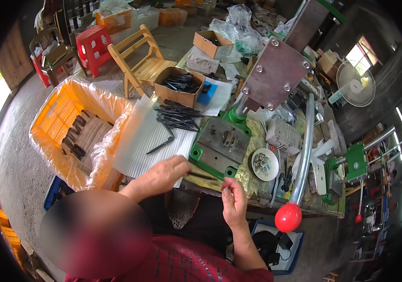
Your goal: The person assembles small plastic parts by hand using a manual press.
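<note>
Status: partway, by the look of it. Black parts sit in rows in the plastic-lined orange crate, left of the left hand; I'd read those as done. Loose pile on the white foam sheet, just beyond the left hand: can't tell if finished or waiting. Cardboard box farther out past the pile holds plenty more, likely left to do.

Current piece: thin black strip at the counter edge, between the hands, one end just beside the left fingertips, the other short of the right hand. Contact unclear. Green press base is right beyond it.

Left hand: fingers curled, narrow; grip hidden. Right hand: thumb and fingers nearly together, maybe on something small; can't confirm.

Bowl of small metal bits is beyond and right of the right hand.
</note>
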Demonstrator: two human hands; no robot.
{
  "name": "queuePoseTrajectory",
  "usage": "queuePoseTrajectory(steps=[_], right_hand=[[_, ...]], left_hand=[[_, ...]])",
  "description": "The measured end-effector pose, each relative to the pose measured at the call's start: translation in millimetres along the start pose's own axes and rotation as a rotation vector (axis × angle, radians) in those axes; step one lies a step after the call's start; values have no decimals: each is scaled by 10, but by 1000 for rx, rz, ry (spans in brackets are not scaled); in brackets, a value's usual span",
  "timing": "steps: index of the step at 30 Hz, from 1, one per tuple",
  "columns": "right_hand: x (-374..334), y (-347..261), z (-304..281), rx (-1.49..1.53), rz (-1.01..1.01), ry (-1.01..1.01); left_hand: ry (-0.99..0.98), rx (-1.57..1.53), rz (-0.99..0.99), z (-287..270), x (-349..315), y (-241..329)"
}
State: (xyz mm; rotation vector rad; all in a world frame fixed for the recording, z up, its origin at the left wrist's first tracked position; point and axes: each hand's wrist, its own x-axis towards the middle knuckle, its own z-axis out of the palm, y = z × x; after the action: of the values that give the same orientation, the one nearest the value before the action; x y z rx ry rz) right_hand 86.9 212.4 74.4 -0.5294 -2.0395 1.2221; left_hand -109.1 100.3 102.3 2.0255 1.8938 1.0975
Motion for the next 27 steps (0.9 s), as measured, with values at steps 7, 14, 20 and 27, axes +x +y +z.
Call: queuePoseTrajectory(steps=[7,14,20,27], right_hand=[[-104,-62,-5,-117,56,-43],[-207,-4,119,445,357,120],[-218,37,190,511,407,196],[-254,88,76,350,347,185]], left_hand=[[55,-202,-11,278,-122,162],[493,-1465,-541,618,-75,315],[404,-1414,-624,921,-12,437],[364,-1291,-603,1048,-9,458]])
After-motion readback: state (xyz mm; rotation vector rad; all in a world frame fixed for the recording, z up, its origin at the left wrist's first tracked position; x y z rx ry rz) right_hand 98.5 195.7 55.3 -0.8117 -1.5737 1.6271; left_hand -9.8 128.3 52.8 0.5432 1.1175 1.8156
